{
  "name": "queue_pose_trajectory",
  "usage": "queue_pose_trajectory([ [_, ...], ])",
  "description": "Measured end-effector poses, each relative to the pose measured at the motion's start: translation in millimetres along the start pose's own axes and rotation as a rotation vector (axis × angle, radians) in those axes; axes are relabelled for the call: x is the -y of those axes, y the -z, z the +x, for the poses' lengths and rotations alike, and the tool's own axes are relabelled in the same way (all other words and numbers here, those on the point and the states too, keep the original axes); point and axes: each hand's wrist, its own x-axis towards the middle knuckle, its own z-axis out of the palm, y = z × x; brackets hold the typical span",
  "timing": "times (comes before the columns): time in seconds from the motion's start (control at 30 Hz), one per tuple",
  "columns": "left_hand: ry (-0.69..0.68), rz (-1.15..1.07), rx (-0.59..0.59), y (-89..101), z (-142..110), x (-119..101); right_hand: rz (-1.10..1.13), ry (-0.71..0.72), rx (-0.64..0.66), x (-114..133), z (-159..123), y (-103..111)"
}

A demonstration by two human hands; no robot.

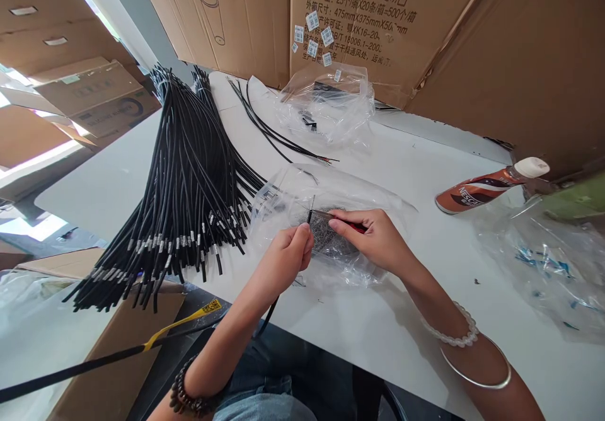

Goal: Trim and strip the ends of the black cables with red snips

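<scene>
My left hand (pixel 293 247) is closed round a black cable (pixel 269 317), whose stripped end with fine wires sticks up above my thumb. The rest of the cable runs down below the wrist toward my lap. My right hand (pixel 371 235) grips a small tool with a red and black handle (pixel 355 226). Its slim metal tip meets the cable end; whether it is tweezers or cutters I cannot make out. Beneath both hands lies a clear plastic bag (pixel 378 201) holding a tangled heap of fine grey wire clippings (pixel 326 235).
A large bundle of black cables (pixel 184 175) with white labels lies to the left. Several loose cables (pixel 278 136) and a clear bag of small black parts (pixel 326 103) are behind. Right stand a tilted Nescafé bottle (pixel 482 189) and another plastic bag (pixel 543 263). Cardboard boxes (pixel 350 24) wall the back.
</scene>
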Motion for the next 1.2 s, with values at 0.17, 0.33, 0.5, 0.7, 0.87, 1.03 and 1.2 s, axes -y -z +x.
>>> queue_pose_trajectory([
  [0.17, 0.005, 0.002, 0.007, 0.4, 1, 2, -0.009, 0.002, -0.011, -1, 1, 1],
  [0.33, 0.006, -0.010, 0.005, 0.5, 3, 4, -0.027, 0.005, -0.015, 0, 1, 0],
  [0.5, 0.008, -0.044, 0.007, 0.8, 4, 5, -0.049, -0.007, -0.039, 0, 1, 1],
  [0.7, 0.004, -0.110, 0.015, 2.9, 1, 1, -0.032, -0.001, -0.052, -2, 0, 2],
  [0.87, 0.044, -0.242, 0.078, 4.1, -1, 2, 0.010, 0.012, -0.070, -4, -4, -4],
  [1.03, 0.075, -0.382, 0.146, 5.8, -2, -1, 0.042, 0.022, -0.075, -5, -8, -9],
  [1.2, 0.082, -0.441, 0.178, 7.6, -3, -2, 0.051, 0.029, -0.071, -5, -7, -9],
])
